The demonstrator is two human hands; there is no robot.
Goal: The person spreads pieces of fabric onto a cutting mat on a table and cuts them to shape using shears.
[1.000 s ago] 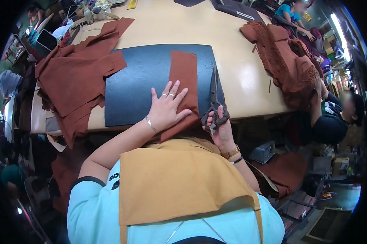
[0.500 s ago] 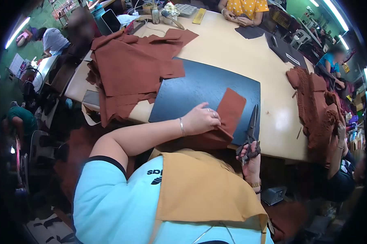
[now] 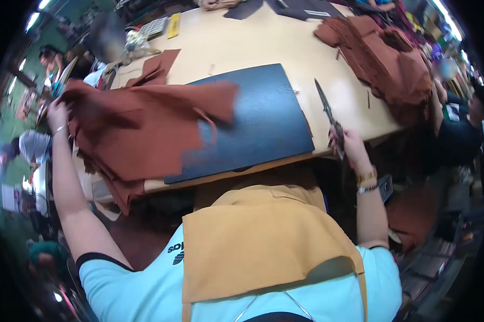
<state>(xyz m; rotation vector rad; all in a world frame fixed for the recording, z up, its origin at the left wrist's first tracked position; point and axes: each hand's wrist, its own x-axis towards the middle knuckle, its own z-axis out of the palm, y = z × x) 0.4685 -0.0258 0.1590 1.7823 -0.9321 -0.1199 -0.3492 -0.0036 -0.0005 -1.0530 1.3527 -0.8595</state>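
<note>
At the far left, my left hand [image 3: 58, 116] is closed on the edge of a large reddish-brown leather piece [image 3: 151, 129]. That piece is blurred by motion and hangs over the left part of a dark blue cutting mat [image 3: 263, 118]. More brown leather lies beneath it at the table's left edge. My right hand [image 3: 350, 146] grips dark scissors [image 3: 328, 104] with wrapped handles, right of the mat. Their blades point up and away from me and look shut, with no leather between them.
A heap of brown leather [image 3: 381, 59] lies on the table [image 3: 226, 40] at the right, beside a co-worker [image 3: 456, 121]. A yellow object [image 3: 173, 26], a keypad-like item [image 3: 153, 28] and dark pieces [image 3: 301, 8] sit at the back.
My left hand has moved from the narrow leather strip to the far left, taking hold of a large piece now spread over the mat. The strip is out of sight. The view has shifted.
</note>
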